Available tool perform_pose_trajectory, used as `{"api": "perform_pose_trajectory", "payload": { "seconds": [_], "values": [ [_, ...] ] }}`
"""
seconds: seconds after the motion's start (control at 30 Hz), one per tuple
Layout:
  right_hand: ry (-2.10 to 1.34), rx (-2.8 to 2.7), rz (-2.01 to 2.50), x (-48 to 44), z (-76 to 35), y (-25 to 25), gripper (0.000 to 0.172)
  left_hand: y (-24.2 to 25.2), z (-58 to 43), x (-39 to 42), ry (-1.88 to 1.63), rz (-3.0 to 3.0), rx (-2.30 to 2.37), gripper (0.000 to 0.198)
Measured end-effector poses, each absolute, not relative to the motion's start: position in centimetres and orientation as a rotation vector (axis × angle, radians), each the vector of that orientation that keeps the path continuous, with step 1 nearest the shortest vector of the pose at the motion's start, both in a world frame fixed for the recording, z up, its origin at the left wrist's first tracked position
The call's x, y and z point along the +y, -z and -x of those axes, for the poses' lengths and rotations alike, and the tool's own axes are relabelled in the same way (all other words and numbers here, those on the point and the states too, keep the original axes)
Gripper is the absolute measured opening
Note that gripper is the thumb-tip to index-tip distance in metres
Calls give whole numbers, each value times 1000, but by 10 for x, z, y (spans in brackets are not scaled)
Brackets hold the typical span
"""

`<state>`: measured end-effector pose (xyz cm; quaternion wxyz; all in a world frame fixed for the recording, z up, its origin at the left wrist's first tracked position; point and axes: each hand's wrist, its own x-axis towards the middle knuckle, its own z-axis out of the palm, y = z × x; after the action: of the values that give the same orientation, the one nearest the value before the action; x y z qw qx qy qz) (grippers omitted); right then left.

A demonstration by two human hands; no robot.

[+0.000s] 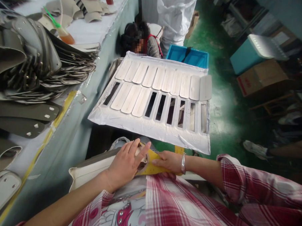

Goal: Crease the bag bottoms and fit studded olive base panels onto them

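Note:
My left hand (125, 165) and my right hand (167, 162), with a metal bangle (183, 163) on its wrist, both press on a yellow template (151, 164) with a rounded opening. The template lies on a cream panel of leather-like material (91, 168), which rests in my lap. The left fingers spread across the opening, and the right fingertips reach the template's right part. Part of the template is hidden under my hands. The panel's lower part is hidden by my left forearm.
A white foil-covered slotted board (150, 124) holding pale strips lies ahead. At left, a long table (77, 28) carries stacks of dark curved panels (67, 69). Behind the board are a seated co-worker (149, 46) and a blue crate (187, 56). Cartons stand on the green floor at right.

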<state>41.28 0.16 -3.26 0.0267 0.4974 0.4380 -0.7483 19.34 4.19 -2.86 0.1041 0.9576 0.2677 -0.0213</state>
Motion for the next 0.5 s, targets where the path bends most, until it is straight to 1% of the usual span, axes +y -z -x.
{"api": "perform_pose_trajectory", "payload": {
  "seconds": [0.13, 0.33, 0.43, 0.5],
  "values": [
    [2338, 1282, -1663, -5, -408, 36, 27, 28, -184, 45, 37, -2823, 715, 88],
    [2302, 1223, -1809, -15, -397, 30, 35, 35, -182, 44, -55, -2827, 767, 102],
    [2273, 1163, -1964, -24, -390, 31, 31, 41, -184, 42, -137, -2859, 792, 97],
    [2261, 1112, -2045, -32, -385, 36, 31, 43, -184, 42, -199, -2866, 806, 93]
  ]
}}
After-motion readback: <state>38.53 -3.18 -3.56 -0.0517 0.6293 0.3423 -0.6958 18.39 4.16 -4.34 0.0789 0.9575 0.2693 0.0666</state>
